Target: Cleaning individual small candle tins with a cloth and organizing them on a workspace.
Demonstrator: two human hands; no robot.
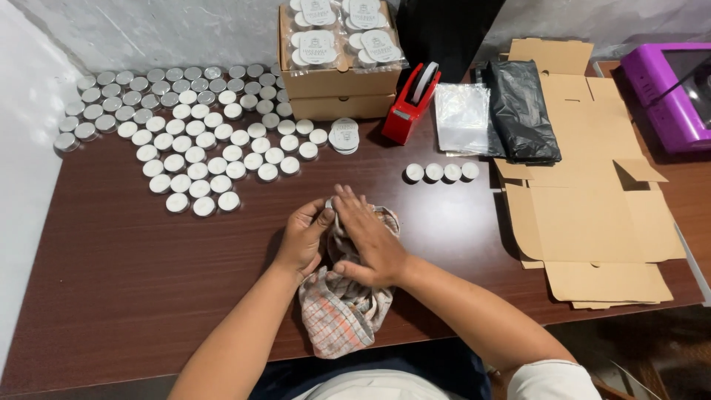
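Two hands' fingers (342, 211) press checked cloth (341, 311) beneath.

Beside the tape dispenser (409, 104): four tealights in a row (441, 172) in front of it; two stacked cardboard boxes (337, 92) to its left; one black bag pile (522, 111), one clear bag pile (462, 117) and one flat carton (592, 215) to its right.

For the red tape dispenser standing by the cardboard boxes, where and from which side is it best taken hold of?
Probably by its raised upper body, around the tape roll, with the grip coming down from above. The tape dispenser stands upright on the table. The stacked boxes crowd its left and clear plastic bags lie close on its right, so its top and near end are the free sides.
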